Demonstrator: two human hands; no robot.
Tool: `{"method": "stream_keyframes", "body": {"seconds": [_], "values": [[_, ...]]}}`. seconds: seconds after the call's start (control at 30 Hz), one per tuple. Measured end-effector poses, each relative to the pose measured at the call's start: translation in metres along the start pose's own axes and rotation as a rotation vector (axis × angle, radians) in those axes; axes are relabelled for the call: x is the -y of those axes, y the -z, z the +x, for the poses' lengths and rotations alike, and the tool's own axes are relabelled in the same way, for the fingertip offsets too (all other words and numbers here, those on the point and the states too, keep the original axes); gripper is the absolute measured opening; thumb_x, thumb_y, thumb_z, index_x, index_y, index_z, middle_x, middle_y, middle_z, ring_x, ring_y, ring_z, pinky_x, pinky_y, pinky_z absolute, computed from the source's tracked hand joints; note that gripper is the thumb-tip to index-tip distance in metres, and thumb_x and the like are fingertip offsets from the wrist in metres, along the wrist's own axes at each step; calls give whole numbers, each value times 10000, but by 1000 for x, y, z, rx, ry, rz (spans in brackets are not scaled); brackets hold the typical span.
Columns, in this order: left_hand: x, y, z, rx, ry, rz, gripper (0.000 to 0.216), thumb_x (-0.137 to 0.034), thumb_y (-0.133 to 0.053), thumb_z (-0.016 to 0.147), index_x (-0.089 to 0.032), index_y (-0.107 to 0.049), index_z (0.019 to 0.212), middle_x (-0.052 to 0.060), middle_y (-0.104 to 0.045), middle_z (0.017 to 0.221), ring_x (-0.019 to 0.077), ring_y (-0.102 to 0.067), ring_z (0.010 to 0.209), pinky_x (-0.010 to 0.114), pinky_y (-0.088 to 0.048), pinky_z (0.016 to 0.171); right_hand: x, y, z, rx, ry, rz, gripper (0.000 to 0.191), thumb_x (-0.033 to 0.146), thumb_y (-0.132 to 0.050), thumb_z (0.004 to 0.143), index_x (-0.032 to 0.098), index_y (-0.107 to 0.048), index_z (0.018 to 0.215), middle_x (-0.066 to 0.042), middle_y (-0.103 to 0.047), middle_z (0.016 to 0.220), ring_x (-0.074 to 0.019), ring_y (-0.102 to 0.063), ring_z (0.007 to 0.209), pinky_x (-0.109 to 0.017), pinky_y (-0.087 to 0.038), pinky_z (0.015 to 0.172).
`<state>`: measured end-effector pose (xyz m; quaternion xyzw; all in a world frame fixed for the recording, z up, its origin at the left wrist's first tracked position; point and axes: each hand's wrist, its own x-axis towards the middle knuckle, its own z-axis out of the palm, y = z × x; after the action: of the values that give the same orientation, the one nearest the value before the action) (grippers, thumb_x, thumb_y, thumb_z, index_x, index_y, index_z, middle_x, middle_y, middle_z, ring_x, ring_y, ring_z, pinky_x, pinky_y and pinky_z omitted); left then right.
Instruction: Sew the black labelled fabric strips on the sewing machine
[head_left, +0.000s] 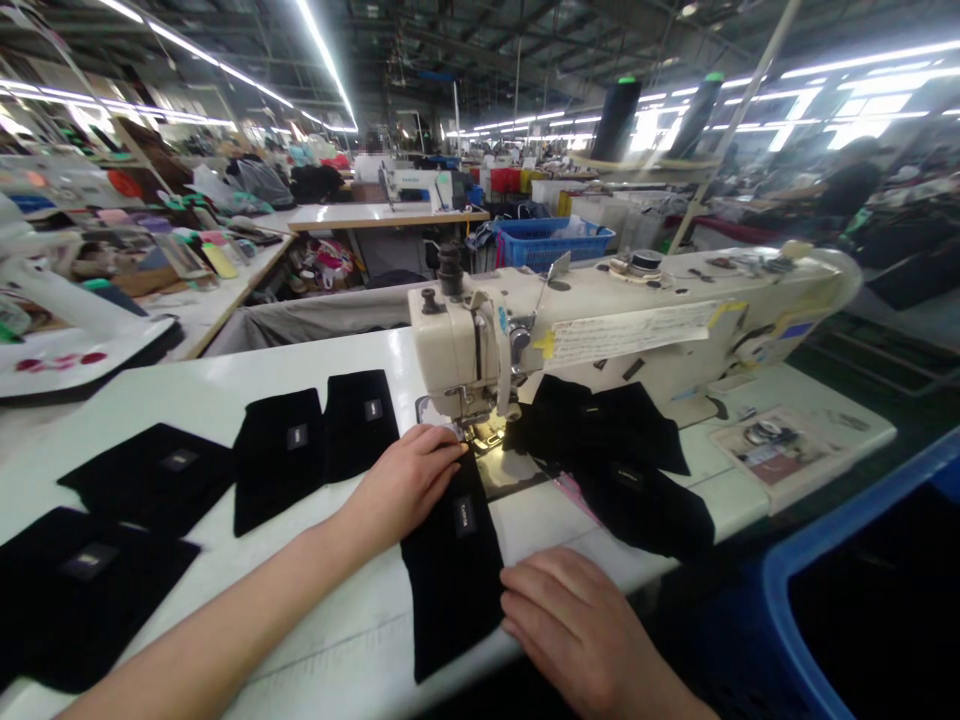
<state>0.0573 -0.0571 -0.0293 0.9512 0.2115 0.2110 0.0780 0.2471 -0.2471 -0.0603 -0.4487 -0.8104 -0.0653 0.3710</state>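
A black fabric piece (455, 590) with a small dark label (464, 515) lies lengthwise in front of the industrial sewing machine (630, 310). My left hand (416, 475) is at its far end, close to the lit needle area (486, 437), fingers together and closed on the cloth. At the right edge of the same piece, my right hand (577, 625) has its fingers pressed together on the border; its thumb is hidden. Right of the needle, more labelled black pieces (630, 480) lie bunched and overlapping.
Several labelled black pieces (281, 450) are spread on the white table (330, 610) to the left. A blue basket (787, 600) stands at the lower right. Thread cones (616, 120) rise behind the machine. Another sewing table (375, 215) is farther back.
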Motion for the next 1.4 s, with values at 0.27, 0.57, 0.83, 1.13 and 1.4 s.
{"method": "stream_keyframes", "body": {"seconds": [0.27, 0.57, 0.83, 1.13, 1.4], "values": [[-2, -2, -3, -31, -32, 6, 292, -204, -454, 1019, -160, -704, 1163, 120, -689, 1143, 241, -636, 1055, 417, -582, 936, 1, -1, 0, -40, 37, -33, 219, 127, -466, 1021, 123, -683, 990, -72, -773, 983, -169, -723, 950, -284, -579, 871], [4, -3, -1, -35, -75, 53, 297, -200, -448, 1021, -141, -713, 1142, 125, -684, 1124, 239, -626, 1036, 412, -595, 918, 0, -4, 3, -54, 17, -37, 244, 143, -443, 1035, 135, -682, 981, -70, -774, 968, -164, -726, 939, -282, -576, 873], [0, -1, 0, -12, -81, 28, 309, -192, -435, 1021, -164, -712, 1156, 118, -689, 1135, 232, -633, 1045, 410, -594, 926, 1, -6, -1, -47, 35, -34, 175, 110, -504, 985, 123, -679, 987, -81, -767, 973, -170, -725, 950, -279, -570, 881], [3, 3, -5, -19, -85, 71, 308, -187, -436, 1022, -155, -706, 1167, 116, -691, 1146, 231, -628, 1033, 394, -585, 935, 6, -10, 6, -48, 27, -16, 204, 113, -474, 997, 133, -677, 984, -82, -764, 973, -176, -723, 948, -290, -565, 886], [-1, 0, -2, -3, -102, 80, 310, -182, -424, 1026, -137, -701, 1157, 121, -684, 1131, 231, -628, 1026, 388, -595, 916, 6, -9, 3, -78, 24, -49, 228, 122, -458, 1008, 139, -680, 960, -64, -777, 957, -173, -737, 907, -282, -580, 844]]}}
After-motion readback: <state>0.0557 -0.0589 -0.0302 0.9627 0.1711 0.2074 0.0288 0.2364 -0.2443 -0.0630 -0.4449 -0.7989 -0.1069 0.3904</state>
